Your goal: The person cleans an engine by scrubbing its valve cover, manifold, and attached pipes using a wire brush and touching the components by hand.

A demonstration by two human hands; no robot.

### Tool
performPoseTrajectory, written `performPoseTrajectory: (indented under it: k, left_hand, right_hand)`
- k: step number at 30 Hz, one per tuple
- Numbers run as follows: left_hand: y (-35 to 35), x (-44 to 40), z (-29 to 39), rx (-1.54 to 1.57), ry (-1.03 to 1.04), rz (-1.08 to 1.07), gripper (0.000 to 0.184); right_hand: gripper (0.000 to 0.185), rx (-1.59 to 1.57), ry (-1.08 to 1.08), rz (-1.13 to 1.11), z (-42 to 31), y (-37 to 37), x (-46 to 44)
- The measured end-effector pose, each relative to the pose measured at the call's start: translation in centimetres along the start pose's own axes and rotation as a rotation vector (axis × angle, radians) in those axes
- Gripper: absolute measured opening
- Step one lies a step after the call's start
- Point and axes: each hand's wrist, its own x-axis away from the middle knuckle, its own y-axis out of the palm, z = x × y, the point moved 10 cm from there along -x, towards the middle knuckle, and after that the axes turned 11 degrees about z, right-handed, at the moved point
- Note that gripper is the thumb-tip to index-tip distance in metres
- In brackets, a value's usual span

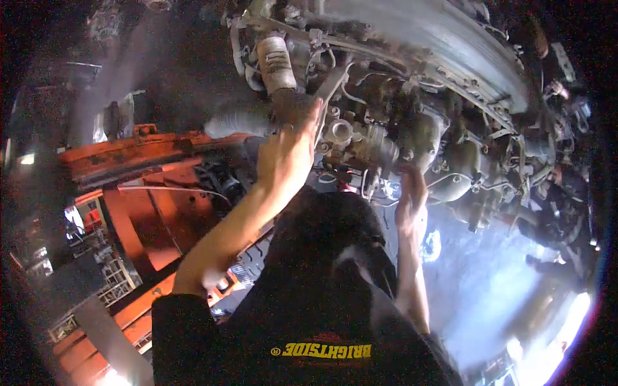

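Observation:
A large grey engine (pixel 386 122), with many pipes, wires and fittings, fills the upper middle of the head view. My left hand (pixel 285 157) reaches up to its left side, fingers stretched out beside a flat metal bar (pixel 333 83); its other side is hidden, and I cannot tell how firmly it touches. Just above that hand is a pale cylindrical canister (pixel 277 63). My right hand (pixel 412 196) is raised to the engine's underside, near a rounded grey housing (pixel 425 138). Its fingertips are blurred and partly hidden among the parts.
At left stands an orange metal frame (pixel 148 212) with beams and panels. A ribbed hose (pixel 238 124) runs between it and the engine. Bright light falls on the floor (pixel 476 276) at lower right. Thin wires (pixel 454 177) hang beneath the engine.

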Motion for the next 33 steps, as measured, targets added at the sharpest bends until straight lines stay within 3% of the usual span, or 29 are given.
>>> performPoseTrajectory:
  k: [4,8,11,14,16,20,22,26,28,31,33]
  left_hand:
    - [-1.4,2.4,0.8,-0.026,-0.056,0.013,0.059]
    - [-1.2,4.2,-0.3,-0.026,-0.1,0.0,0.06]
    - [-0.1,0.5,-0.2,0.027,-0.109,0.019,0.058]
    - [0.3,0.0,0.1,0.001,-0.105,-0.038,0.059]
    - [-1.3,2.3,0.8,-0.011,-0.022,0.113,0.06]
    - [-1.1,5.3,-0.3,-0.057,-0.133,-0.026,0.062]
    - [-1.0,2.6,0.6,-0.034,-0.073,0.046,0.053]
    - [-0.6,-4.1,-0.5,0.07,-0.105,-0.01,0.039]
    - [-0.8,-5.7,-1.8,0.019,-0.17,-0.105,0.041]
    - [-4.5,-6.0,-2.0,0.132,-0.13,0.101,0.043]
    - [-5.4,-3.8,-1.3,0.229,-0.111,0.101,0.045]
  right_hand:
    - [0.02,-0.015,-0.188,-0.038,-0.5,-0.6,-1.0]
    - [0.019,-0.054,-0.178,0.025,-0.5,-1.8,-1.2]
    - [0.02,0.081,-0.171,0.018,1.2,-1.8,-1.7]
    - [0.022,0.016,-0.172,-0.038,-0.4,-0.5,-2.2]
    - [0.021,-0.022,-0.151,-0.055,-0.9,-0.6,-2.2]
    - [0.019,-0.083,-0.159,-0.101,0.1,-1.0,-1.7]
    - [0.019,-0.024,-0.074,-0.166,1.9,-0.7,-1.0]
    - [0.021,0.049,-0.034,-0.237,3.4,-0.1,-0.2]
    - [0.023,0.116,-0.019,-0.323,1.8,0.5,0.1]
    - [0.025,0.119,-0.05,-0.306,2.0,-0.4,0.1]
    - [0.026,0.194,-0.086,-0.271,1.9,-1.1,0.3]
